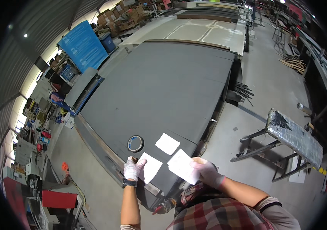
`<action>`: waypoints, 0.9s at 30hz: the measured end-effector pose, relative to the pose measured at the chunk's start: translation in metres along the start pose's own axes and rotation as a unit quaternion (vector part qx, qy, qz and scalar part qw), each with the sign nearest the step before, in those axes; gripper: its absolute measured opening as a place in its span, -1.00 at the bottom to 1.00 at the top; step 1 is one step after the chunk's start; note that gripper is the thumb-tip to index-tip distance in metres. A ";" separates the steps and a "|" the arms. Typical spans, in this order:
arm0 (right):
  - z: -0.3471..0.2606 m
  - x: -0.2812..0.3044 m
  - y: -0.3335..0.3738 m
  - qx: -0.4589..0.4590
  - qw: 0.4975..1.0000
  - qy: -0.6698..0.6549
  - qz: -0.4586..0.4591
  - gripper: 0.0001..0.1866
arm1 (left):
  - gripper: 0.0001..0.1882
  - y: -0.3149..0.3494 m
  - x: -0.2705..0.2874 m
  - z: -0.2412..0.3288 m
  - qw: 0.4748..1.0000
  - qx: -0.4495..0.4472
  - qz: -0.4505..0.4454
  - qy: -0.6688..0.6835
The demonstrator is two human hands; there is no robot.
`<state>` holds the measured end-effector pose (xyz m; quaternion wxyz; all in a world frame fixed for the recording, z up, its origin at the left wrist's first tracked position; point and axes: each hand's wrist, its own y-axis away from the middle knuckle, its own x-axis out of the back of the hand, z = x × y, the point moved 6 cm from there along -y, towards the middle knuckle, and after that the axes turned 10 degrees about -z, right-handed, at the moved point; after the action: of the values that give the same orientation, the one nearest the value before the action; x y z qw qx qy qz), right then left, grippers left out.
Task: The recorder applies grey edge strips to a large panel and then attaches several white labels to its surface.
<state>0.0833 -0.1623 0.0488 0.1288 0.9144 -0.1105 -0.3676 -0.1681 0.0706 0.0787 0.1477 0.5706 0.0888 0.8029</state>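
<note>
My left hand (132,169), in a white glove with a dark band at the wrist, is closed on the edge of a white paper sheet (152,167) at the near end of the grey-topped table (163,88). To its right, my gloved right hand (207,171) grips a small stack of white paper sheets (182,166) by its right side. Faint marks show on the stack. Another white sheet (167,143) lies flat on the table just beyond both hands. A dark-rimmed roll of tape (135,143) rests on the table ahead of my left hand.
A bench wrapped in clear film (294,134) stands on the floor to the right. Dark strips (243,91) stick out beside the table's right edge. A red-fronted machine (59,199) is at the lower left, and a blue sheet (83,46) stands at the far left.
</note>
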 end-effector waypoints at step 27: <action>-0.161 0.145 -0.022 0.090 0.990 0.060 0.089 -0.79 | -0.40 -0.017 -0.032 0.307 0.907 -0.327 0.257 -0.069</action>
<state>0.3007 -0.1600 0.0614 0.0848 0.9292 -0.2165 -0.2872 0.1330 0.0682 0.1468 0.1198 0.5472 -0.3389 0.7558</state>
